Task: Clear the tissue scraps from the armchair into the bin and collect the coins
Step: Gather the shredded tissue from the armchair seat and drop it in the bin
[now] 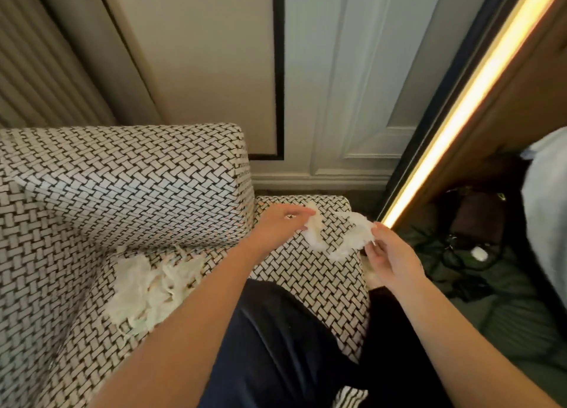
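Note:
The armchair [129, 193] has a black-and-white woven pattern. Above its right armrest [313, 272], my left hand [280, 225] pinches one white tissue scrap [316, 231]. My right hand [391, 259] pinches another white tissue scrap [352, 239] just to the right of it. A pile of torn tissue scraps [150, 288] lies on the seat at the left. No coins and no bin are in view.
My dark-trousered legs [276, 346] press against the chair's front. To the right are a lit strip on a dark frame [460, 113], and on the floor dark cables with a small white object [479, 254]. A panelled wall [331, 101] stands behind the armchair.

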